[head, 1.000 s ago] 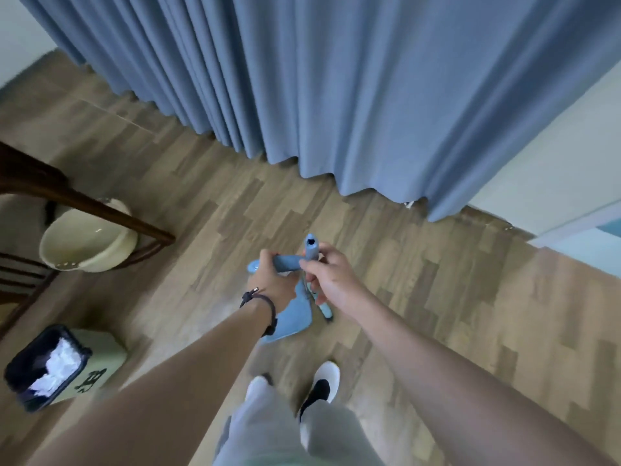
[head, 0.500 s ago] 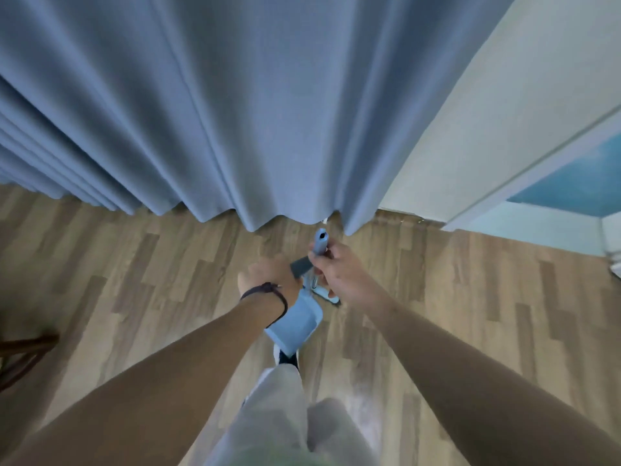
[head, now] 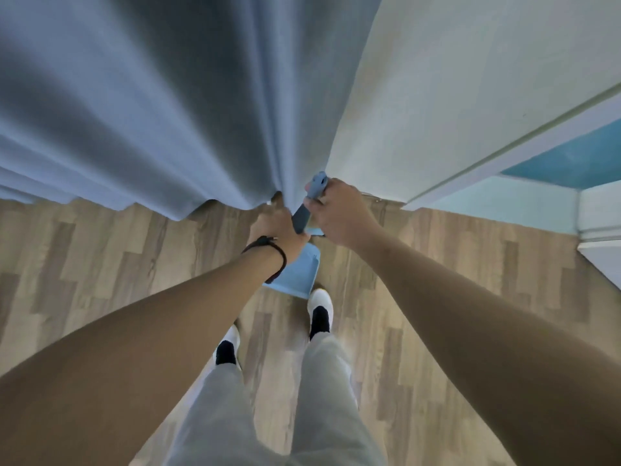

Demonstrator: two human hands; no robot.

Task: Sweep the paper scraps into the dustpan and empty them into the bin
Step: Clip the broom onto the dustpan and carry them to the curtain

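My left hand grips the dark handle of a light blue dustpan, which hangs tilted just above the wood floor in front of my feet. Right beside it, my right hand grips the blue handle of a broom; its top sticks up past my fingers, and the brush end is hidden behind my hands. No paper scraps or bin are in view.
A blue-grey curtain hangs to the floor straight ahead and to the left. A pale wall stands on the right, with a white door frame and a blue floor beyond. My white shoes stand on the wood floor.
I have turned right and moved closer to the curtain and wall. The bin, basin and chair have left the view. Both hands keep their grips, and the dustpan hangs lower in front of my feet.
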